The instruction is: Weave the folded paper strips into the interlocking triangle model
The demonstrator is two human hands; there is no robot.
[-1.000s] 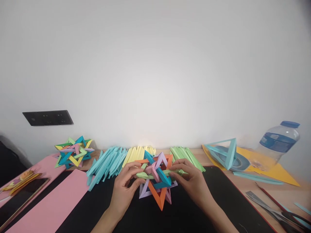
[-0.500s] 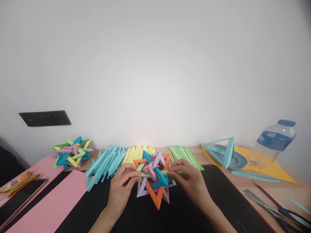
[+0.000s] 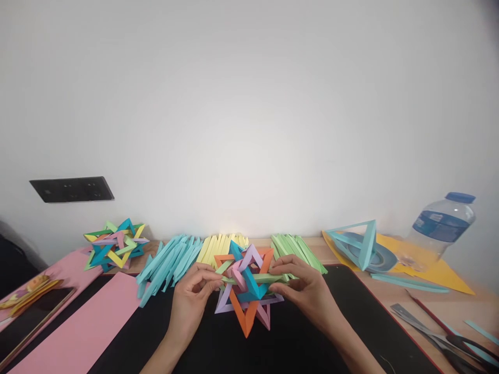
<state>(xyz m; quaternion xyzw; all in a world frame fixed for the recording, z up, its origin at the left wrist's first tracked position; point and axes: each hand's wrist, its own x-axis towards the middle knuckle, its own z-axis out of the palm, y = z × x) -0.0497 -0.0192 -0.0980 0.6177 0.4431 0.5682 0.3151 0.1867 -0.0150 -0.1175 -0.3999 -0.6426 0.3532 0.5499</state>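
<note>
From far away, I have the paper star (image 3: 249, 283) between my two hands, over the black mat (image 3: 134, 337). I can't tell if its bottom tip touches the mat. My left hand (image 3: 195, 291) pinches the left end of a green strip (image 3: 273, 279) on the star with thumb and fingers. My right hand (image 3: 302, 291) has its thumb and fingers bent around the strip's right end, but I can't tell if they squeeze it.

The only thing here made to hold a drink is the clear bottle (image 3: 444, 221), by the yellow paper (image 3: 454, 278). Its blue cap is on. I can't see if there is water inside. A blue paper frame (image 3: 368, 246) is over a round blue thing (image 3: 385, 259); I can't tell if that is a dish.
</note>
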